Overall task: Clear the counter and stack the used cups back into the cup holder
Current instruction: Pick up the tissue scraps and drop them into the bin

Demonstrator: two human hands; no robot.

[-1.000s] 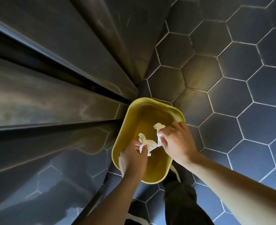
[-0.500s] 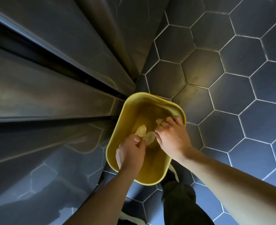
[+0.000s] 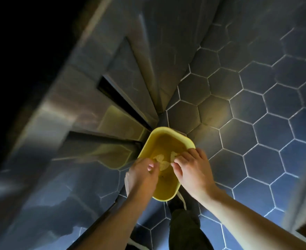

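I am looking straight down at a yellow bin (image 3: 166, 193) standing on the dark hexagon-tiled floor. Crumpled paper scraps (image 3: 161, 161) lie inside it, tinted yellow by its walls. My left hand (image 3: 141, 177) hovers over the bin's near-left rim, its fingers loosely curled just above the scraps. My right hand (image 3: 192, 168) is over the right rim with fingers spread and nothing in them. No cups or cup holder are in view.
A stainless steel cabinet front (image 3: 76, 109) with dark gaps rises on the left, right beside the bin. My dark trouser leg and shoe (image 3: 182, 219) stand just behind the bin. Hexagon floor tiles (image 3: 256, 123) stretch to the right.
The white paper scraps that both hands pinched above the bin a second ago now sit down inside it. The view has tilted and pulled back; the hands stay over the bin.
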